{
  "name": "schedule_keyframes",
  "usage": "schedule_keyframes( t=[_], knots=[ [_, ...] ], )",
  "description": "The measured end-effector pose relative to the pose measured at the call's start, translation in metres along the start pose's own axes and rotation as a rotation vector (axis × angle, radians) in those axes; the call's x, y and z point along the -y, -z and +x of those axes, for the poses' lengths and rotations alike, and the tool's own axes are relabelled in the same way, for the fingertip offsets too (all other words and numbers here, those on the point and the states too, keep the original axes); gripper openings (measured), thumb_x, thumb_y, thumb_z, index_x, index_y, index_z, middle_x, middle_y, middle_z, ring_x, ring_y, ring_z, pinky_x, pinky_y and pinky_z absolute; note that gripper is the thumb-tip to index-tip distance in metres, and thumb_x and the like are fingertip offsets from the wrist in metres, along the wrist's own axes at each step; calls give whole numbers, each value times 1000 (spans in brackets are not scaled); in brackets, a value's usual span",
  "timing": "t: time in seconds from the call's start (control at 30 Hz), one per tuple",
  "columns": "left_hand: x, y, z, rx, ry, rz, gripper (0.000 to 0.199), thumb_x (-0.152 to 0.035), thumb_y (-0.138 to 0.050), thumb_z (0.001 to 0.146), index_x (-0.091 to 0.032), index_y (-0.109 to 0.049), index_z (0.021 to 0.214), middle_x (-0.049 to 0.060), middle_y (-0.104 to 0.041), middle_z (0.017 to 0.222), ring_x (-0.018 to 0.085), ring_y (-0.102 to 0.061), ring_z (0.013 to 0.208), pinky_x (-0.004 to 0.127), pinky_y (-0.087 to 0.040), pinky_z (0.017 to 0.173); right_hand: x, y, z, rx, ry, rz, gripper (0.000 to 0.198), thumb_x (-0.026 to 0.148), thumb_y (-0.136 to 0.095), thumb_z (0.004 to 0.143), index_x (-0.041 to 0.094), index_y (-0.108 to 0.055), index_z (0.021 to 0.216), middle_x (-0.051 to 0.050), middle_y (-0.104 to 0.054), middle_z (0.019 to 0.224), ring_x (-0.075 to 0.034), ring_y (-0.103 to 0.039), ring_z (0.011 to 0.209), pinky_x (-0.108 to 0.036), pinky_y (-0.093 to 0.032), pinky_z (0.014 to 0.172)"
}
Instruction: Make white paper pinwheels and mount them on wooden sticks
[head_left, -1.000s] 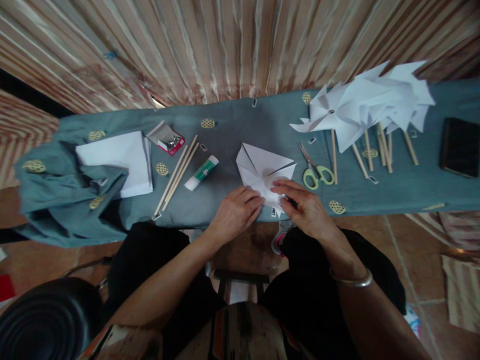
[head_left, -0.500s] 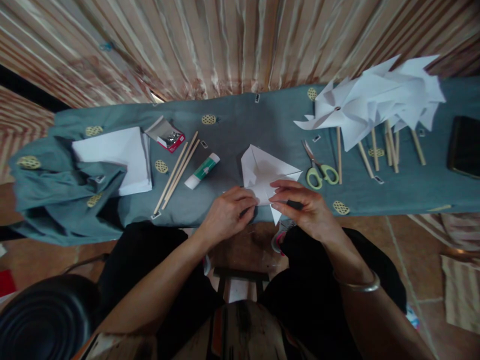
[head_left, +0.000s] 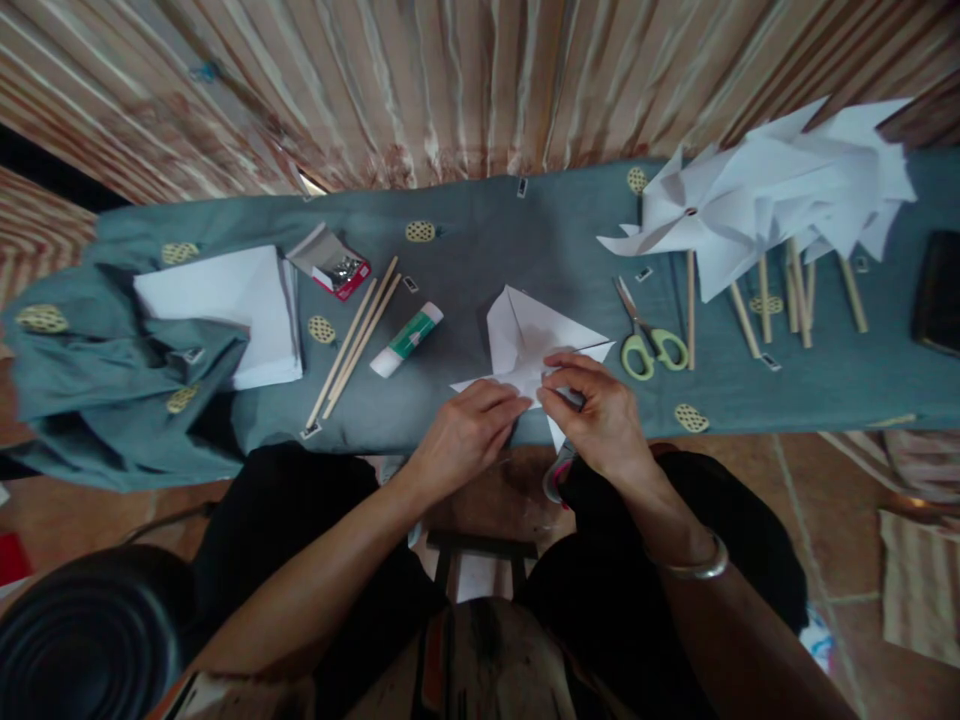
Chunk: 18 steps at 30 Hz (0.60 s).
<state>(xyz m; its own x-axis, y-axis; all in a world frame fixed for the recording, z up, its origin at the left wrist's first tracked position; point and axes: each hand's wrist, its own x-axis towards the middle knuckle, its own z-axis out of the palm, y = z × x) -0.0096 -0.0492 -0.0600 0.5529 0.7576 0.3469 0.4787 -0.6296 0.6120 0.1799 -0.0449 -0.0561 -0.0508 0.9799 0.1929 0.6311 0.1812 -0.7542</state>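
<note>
A white paper pinwheel (head_left: 529,335), folded into pointed blades, lies at the table's near edge in front of me. My left hand (head_left: 476,425) has its fingers closed on the near left part of the paper. From the right, my right hand (head_left: 589,405) pinches the paper near its middle between thumb and fingers. Blade tips stick out to the left, right and below the hands. The fingers hide the centre of the pinwheel, so any small part there cannot be made out. Close by on the right lie scissors (head_left: 649,345) with green handles.
Left of the pinwheel lie a glue stick (head_left: 407,341), several thin wooden sticks (head_left: 356,350), an open box of metal pins (head_left: 334,265) and a stack of white paper (head_left: 217,300). Finished pinwheels (head_left: 780,190) on sticks overlap at the right. A dark phone-like object (head_left: 937,290) sits beyond.
My left hand has slid slightly right along the paper, uncovering a blade tip at left. My right hand has shifted a little left, its fingers closer to the paper's middle.
</note>
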Motion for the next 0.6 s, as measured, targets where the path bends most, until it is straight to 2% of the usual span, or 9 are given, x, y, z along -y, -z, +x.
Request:
schedule_keyframes(
  t=[0.6],
  knots=[
    [2,1,9,77,132,-116,23,-13,-51,91,-16,-69,105,8,-71,99,18,-66,93,33,-55,85,6,2,-4,13,9,-82,10,20,-59,84,22,-67,79,-9,-70,107,-25,-64,107,-45,-48,98]
  ],
)
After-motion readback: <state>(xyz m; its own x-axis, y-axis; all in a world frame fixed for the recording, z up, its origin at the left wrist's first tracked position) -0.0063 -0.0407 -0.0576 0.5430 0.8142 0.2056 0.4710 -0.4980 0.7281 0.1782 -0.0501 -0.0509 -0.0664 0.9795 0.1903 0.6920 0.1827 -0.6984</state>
